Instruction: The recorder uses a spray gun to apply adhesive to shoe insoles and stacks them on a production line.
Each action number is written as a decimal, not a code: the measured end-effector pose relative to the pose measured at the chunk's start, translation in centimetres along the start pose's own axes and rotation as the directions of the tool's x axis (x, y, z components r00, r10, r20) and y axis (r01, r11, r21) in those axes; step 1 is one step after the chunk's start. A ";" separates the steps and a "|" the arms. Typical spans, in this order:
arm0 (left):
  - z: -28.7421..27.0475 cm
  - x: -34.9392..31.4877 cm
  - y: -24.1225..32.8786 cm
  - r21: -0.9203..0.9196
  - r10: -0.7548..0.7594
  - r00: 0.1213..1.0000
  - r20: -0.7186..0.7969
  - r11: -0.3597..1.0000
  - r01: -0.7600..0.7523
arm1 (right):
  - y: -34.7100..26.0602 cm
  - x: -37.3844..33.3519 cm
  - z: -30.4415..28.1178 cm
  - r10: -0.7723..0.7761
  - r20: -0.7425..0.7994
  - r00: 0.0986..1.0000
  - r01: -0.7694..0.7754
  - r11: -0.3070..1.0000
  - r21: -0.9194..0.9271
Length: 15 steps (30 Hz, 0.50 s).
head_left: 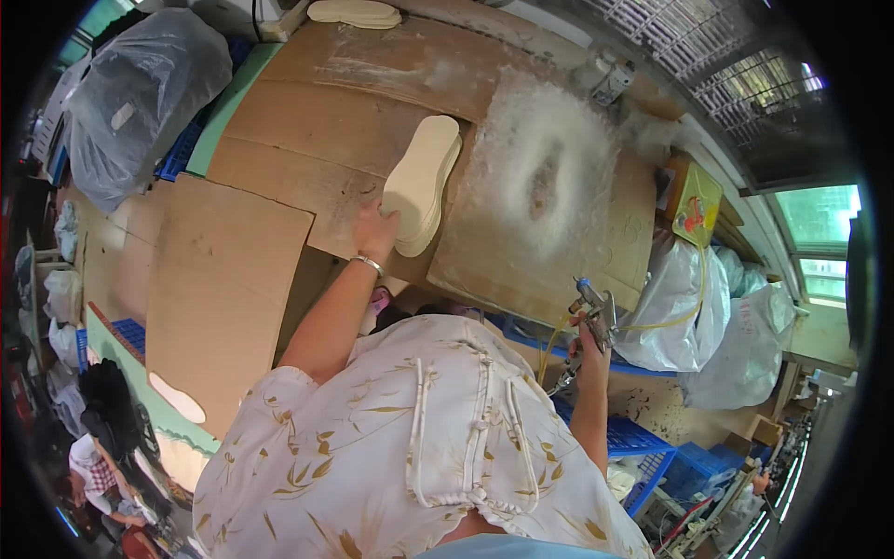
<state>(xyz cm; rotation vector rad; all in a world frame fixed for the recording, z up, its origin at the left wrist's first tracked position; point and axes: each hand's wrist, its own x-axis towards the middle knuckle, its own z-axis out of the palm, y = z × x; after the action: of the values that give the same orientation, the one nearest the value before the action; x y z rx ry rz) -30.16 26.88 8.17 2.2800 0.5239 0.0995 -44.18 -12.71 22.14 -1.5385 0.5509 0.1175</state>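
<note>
A stack of cream insoles (416,186) lies on the brown cardboard, left of the spray-coated patch. My left hand (375,230), with a bracelet at the wrist, is at the stack's lower left edge. Its fingers are bent against that edge and look closed on an insole; the fingertips are partly hidden. Low on the right, my right hand (589,352) is wrapped round a metal spray gun (594,312) with a blue tip. A yellow hose runs from the gun. The gun is apart from the insoles.
The cardboard sheet (466,252) to the right bears a white residue ring (549,168). More insoles (355,12) lie at the far edge. Plastic bags (675,307) and a blue crate (643,447) stand on the right. A large bagged bundle (149,102) is at upper left; another person (98,475) is at lower left.
</note>
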 end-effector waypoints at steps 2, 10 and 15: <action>0.0 -0.7 1.2 0.002 -0.090 0.995 -0.035 0.996 0.090 | 0.2 0.0 -1.3 0.016 -0.011 1.000 -0.017 1.000 -0.009; 0.3 -2.2 4.1 -0.273 -0.057 0.996 -0.072 0.961 0.036 | 0.1 2.0 -5.1 0.027 0.049 0.998 -0.029 0.999 0.044; -2.1 -3.9 9.4 -0.834 -0.099 0.922 0.373 0.401 0.380 | 0.8 3.6 -5.5 0.007 0.094 0.996 -0.009 1.000 0.020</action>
<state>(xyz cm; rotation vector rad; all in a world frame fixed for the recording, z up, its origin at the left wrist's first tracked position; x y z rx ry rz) -30.99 20.98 16.69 1.0843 0.4838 -0.0737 -42.80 -18.97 20.33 -1.5029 0.4822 0.1884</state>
